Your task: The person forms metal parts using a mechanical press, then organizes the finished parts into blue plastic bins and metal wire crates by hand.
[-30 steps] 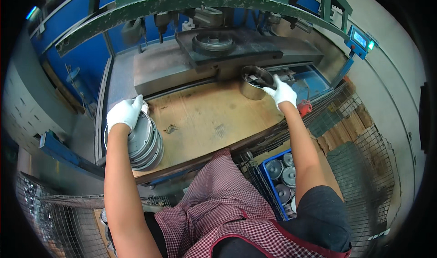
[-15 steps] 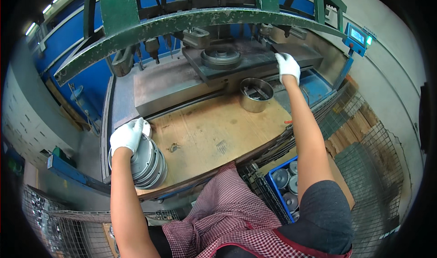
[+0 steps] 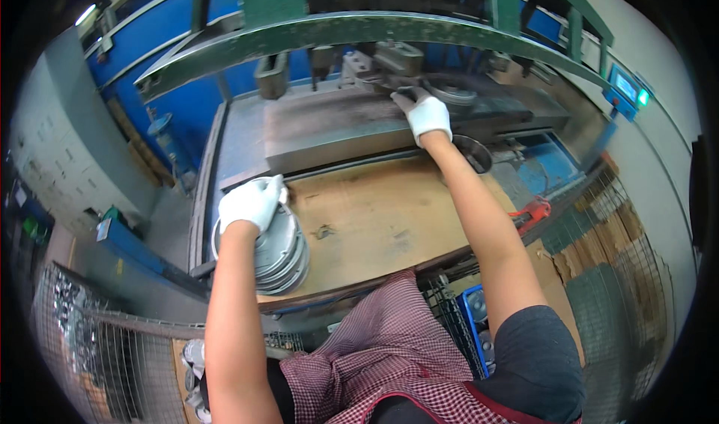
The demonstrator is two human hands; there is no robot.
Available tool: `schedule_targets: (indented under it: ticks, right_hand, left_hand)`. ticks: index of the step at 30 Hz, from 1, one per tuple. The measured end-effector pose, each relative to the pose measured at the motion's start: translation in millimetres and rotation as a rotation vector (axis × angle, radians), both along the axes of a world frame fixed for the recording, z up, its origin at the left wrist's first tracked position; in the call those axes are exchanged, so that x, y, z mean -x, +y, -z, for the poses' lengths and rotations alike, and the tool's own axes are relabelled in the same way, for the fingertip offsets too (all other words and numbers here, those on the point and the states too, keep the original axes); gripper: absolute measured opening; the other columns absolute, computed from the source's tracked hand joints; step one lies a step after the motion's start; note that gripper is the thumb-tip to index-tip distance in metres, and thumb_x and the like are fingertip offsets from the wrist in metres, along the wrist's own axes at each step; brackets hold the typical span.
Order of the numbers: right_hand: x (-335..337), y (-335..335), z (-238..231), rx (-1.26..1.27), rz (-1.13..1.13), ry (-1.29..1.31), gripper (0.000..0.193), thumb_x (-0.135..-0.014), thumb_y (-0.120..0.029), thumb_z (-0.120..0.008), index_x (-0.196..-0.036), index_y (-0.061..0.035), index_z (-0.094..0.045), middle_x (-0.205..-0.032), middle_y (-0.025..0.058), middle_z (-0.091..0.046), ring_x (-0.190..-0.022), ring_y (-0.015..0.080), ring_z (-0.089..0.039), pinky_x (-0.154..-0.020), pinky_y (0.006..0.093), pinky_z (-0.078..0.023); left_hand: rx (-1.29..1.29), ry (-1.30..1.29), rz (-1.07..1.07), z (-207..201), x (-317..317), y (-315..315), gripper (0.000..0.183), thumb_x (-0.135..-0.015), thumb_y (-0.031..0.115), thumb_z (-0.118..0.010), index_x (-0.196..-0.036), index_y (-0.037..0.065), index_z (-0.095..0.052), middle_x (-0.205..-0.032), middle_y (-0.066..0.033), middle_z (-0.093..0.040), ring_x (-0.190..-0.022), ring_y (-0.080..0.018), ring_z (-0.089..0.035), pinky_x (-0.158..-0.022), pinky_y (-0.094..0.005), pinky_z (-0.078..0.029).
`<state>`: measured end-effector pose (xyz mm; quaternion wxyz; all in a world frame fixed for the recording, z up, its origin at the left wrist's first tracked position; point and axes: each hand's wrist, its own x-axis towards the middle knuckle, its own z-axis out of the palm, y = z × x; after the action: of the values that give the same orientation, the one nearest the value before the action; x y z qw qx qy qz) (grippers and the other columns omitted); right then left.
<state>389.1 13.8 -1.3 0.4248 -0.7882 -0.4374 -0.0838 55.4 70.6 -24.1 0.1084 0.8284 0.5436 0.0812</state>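
Note:
My left hand [image 3: 251, 204], in a white glove, is closed on the rim of the top piece in a stack of round grey metal covers [image 3: 284, 258] at the table's left. My gloved right hand [image 3: 427, 117] reaches over the dark machine bed, its fingers bent beside a metal clamp block [image 3: 398, 59]. What those fingers hold, if anything, I cannot make out. A round metal part [image 3: 454, 95] sits on the bed just beyond this hand, partly hidden by it. Below my right wrist stands a metal pot [image 3: 475, 153], half covered by the forearm.
A green machine frame [image 3: 337, 36] with hanging spindles spans overhead. The wooden tabletop [image 3: 367, 214] lies before me. A red-handled tool [image 3: 533, 211] lies by the right edge. A blue crate [image 3: 476, 327] of metal parts and wire mesh cages flank me. A control screen [image 3: 625, 87] glows at right.
My right hand has swept left across the machine bed, from its right end to beside the round part. My left hand stays at the stack. The whole view has shifted rightward.

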Motion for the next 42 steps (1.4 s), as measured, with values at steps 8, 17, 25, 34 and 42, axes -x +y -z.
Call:
schedule_targets:
  ticks: [8,17,25,34,42]
  right_hand:
    - [-15,79,-5,-0.206,-0.121,0.219,0.058,-0.087,-0.049,-0.061,-0.117,0.0002,-0.063,-0.111,0.0196,-0.067,-0.106,0.0332,-0.062,-0.09,0.0374,-0.044]
    - [49,-11,16,-0.237,-0.056,0.237,0.04,-0.088,-0.035,-0.066,-0.107,0.0003,-0.068,-0.078,0.0048,-0.067,-0.057,0.0098,-0.052,-0.057,0.0264,-0.044]
    - [124,50,33,0.155,-0.01,-0.046,0.054,-0.092,-0.055,-0.045,-0.101,-0.0072,-0.069,-0.1,0.023,-0.066,-0.098,0.0414,-0.062,-0.085,0.0472,-0.049]
    - [121,46,31,-0.037,-0.174,0.16,0.05,-0.087,-0.052,-0.055,-0.103,-0.0062,-0.069,-0.095,0.0221,-0.068,-0.093,0.037,-0.064,-0.082,0.0417,-0.048]
    - [78,-102,38,-0.374,-0.145,0.35,0.033,-0.089,-0.021,-0.068,-0.116,-0.0028,-0.066,-0.099,0.0039,-0.069,-0.079,0.0076,-0.061,-0.07,0.0225,-0.049]
  left_hand:
    - [0.013,-0.013,0.007,1,-3,-1,0.055,-0.095,0.05,-0.032,-0.098,0.013,-0.072,-0.107,-0.0141,-0.068,-0.101,-0.032,-0.063,-0.091,-0.0407,-0.046]
    - [0.06,-0.005,0.008,7,5,8,0.051,-0.096,0.053,-0.031,-0.094,0.022,-0.071,-0.102,-0.011,-0.07,-0.098,-0.0301,-0.064,-0.087,-0.0381,-0.046]
    - [0.064,0.017,-0.023,4,6,7,0.05,-0.095,0.053,-0.033,-0.097,0.022,-0.072,-0.102,-0.0062,-0.07,-0.099,-0.0272,-0.064,-0.088,-0.0365,-0.047]
    - [0.035,0.006,0.015,5,1,9,0.053,-0.095,0.053,-0.031,-0.097,0.019,-0.072,-0.108,-0.0104,-0.069,-0.103,-0.0312,-0.063,-0.091,-0.0395,-0.045]
    - [0.019,-0.064,0.025,11,5,8,0.056,-0.095,0.054,-0.033,-0.099,0.015,-0.073,-0.105,-0.0145,-0.069,-0.102,-0.0337,-0.063,-0.09,-0.0389,-0.045]
